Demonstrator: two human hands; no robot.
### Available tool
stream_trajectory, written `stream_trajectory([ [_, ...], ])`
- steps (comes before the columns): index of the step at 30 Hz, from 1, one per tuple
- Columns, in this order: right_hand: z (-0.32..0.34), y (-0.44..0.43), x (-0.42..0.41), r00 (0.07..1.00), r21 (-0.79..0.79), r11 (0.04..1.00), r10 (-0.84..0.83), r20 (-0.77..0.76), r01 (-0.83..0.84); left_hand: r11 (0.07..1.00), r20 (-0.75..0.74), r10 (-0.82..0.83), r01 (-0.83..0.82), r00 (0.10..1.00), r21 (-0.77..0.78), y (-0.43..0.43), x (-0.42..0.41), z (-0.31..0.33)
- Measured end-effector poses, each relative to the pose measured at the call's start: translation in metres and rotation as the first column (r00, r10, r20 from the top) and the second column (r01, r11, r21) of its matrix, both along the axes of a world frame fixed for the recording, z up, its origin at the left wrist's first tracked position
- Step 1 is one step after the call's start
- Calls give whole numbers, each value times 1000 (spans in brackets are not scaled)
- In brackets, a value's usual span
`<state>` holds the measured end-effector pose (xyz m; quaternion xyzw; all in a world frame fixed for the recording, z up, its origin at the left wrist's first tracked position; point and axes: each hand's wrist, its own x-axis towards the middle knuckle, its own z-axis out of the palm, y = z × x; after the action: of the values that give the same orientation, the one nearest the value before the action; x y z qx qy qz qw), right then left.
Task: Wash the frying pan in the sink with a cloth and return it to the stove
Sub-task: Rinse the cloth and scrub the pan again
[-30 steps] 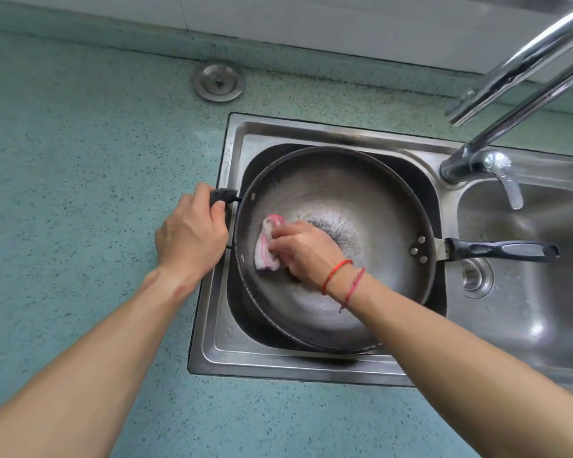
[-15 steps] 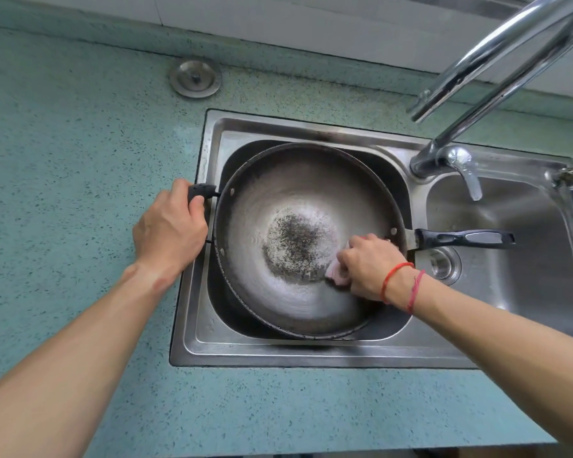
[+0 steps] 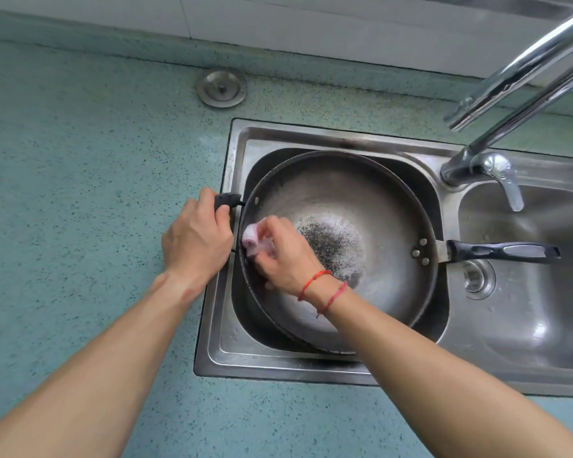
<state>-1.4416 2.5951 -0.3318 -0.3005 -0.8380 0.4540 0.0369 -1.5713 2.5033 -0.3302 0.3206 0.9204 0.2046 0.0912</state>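
Half done at most, I judge: left hand [image 3: 197, 239] grips the pan [image 3: 361, 200] by its stub handle [image 3: 226, 200] in the sink [image 3: 237, 338], right hand [image 3: 285, 256] holds the cloth [image 3: 251, 238] to its wall, specks [image 3: 331, 246] dot the centre, stove return undone.

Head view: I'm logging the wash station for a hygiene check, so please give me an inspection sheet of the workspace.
Surface: teal speckled stone countertop around a stainless steel double sink.
Job's things: round dark metal frying pan in the left basin, dark speckles at its centre; long black handle over the right basin; pink-and-white cloth at the pan's left inner wall.
Clutter: round metal sink plug on the countertop.
Hands: left hand grips the small black side handle; right hand holds the cloth against the pan.
Cables: nothing seen.
Surroundings: chrome tap, white tiled wall.
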Motion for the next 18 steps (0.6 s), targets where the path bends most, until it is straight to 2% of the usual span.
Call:
stream_trajectory([
  [3,-7,17,-26,963,-54,963,-266,-42,264,1000,11,-4,4,1000,-3,0,0,1],
  [6,-13,28,-40,916,-56,916,-400,-39,397,1000,15,-4,4,1000,-1,0,0,0],
  [12,-7,21,-39,885,-237,859,-465,10,454,1000,12,-2,2,1000,12,0,0,-1],
  [16,9,-10,-22,916,-431,833,-400,-37,347,1000,-9,-8,8,1000,3,1,-1,-2],
  [18,16,-22,-4,942,-513,808,-337,1,290,1000,-17,-10,10,1000,4,1,-2,-2],
])
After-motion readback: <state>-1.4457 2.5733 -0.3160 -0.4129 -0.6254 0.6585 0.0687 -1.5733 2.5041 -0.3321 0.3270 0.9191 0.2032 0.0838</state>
